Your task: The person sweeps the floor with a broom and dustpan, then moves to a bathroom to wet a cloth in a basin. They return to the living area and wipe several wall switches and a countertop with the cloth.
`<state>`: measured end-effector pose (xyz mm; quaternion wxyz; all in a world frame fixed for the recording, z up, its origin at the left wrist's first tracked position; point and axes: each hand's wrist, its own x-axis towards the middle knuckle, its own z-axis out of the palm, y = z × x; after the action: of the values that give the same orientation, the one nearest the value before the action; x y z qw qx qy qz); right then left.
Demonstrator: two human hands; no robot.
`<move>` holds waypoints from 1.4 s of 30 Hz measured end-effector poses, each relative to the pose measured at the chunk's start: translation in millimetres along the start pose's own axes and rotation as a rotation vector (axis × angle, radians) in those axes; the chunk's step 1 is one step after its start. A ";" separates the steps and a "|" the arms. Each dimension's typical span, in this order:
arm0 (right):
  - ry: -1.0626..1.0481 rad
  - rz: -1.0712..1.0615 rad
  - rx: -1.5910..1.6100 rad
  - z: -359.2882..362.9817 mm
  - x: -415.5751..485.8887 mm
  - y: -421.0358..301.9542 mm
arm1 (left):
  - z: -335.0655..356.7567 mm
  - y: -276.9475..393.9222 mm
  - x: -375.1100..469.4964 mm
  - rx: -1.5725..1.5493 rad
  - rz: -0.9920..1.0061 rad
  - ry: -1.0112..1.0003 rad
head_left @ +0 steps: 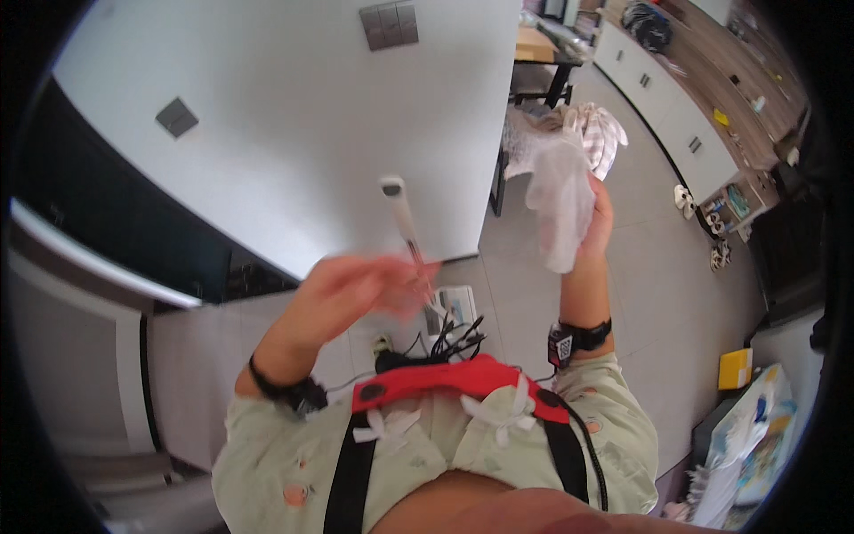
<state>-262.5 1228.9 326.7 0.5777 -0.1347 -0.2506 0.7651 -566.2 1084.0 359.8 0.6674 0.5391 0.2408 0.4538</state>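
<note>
My left hand is blurred, and its fingers are around the thin metal shaft of a white-handled tool. The handle points up and away, with a dark oval at its end. The tool's lower end is too blurred to make out. To the right, my right hand grips a limp, translucent white sheet or bag. It hangs in front of the palm and hides most of the fingers. The two hands are well apart, raised above the grey tiled floor.
A white wall with switches stands close ahead. Behind the right hand, striped cloth lies by a dark-legged table. Low white cabinets, shoes and a yellow box line the right. Black cables hang at my chest.
</note>
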 end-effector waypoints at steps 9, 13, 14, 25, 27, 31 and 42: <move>-0.004 0.332 -0.193 -34.2 -48.8 -100.4 | 99.3 -98.2 158.3 -0.417 -0.269 0.268; 0.035 0.409 -0.301 -58.0 -21.0 -110.6 | 96.8 -98.4 179.1 -0.198 -0.183 0.365; -0.046 0.293 -0.367 -57.2 -13.7 -113.8 | 93.8 -93.1 187.4 -0.133 -0.035 0.335; -0.238 -0.196 -0.967 -28.6 97.4 -116.6 | 33.3 -67.7 238.8 0.173 0.497 0.629; -0.203 -0.060 -0.975 -30.3 115.9 -114.0 | 19.8 -76.5 240.2 -0.002 0.448 0.593; -0.266 0.152 -0.975 -34.8 144.4 -113.3 | 7.6 -81.1 248.1 -0.435 0.477 0.640; -0.316 0.174 -1.083 -103.2 232.4 -156.0 | -83.5 -43.3 316.6 1.658 0.690 1.703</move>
<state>-152.8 1505.9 343.7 0.3167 -0.3157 -0.6784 0.5830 -469.4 1399.5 347.1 -0.3990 0.3673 0.6580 0.5224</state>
